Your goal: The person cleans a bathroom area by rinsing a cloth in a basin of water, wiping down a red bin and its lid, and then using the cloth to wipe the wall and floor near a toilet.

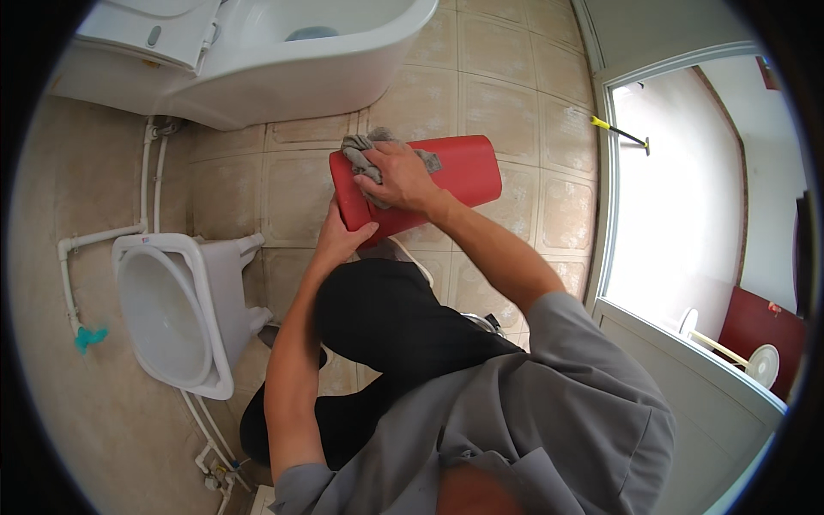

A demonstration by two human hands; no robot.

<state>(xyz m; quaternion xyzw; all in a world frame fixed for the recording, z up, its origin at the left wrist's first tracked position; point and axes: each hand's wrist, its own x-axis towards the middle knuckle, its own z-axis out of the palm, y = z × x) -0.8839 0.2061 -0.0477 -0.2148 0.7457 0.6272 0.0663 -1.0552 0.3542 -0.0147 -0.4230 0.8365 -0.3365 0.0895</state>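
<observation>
A red, box-shaped bin (470,165) with rounded corners lies tilted on its side above the tiled floor, in front of my knees. My left hand (342,233) grips its near left edge, with the thumb along the side facing me. On its upper face, my right hand (400,178) presses a crumpled grey cloth (360,154). The fingers are bunched round the cloth, and a loose corner of it sticks out to the right of the hand. The bin's underside is hidden.
A white bathtub (326,77) stands at the far left. Left of me is a white plastic basin on a stand (167,313), beside white wall pipes (107,236) with a teal tap handle (90,338). A framed doorway (603,197) and a yellow-and-black handle (620,133) are on the right.
</observation>
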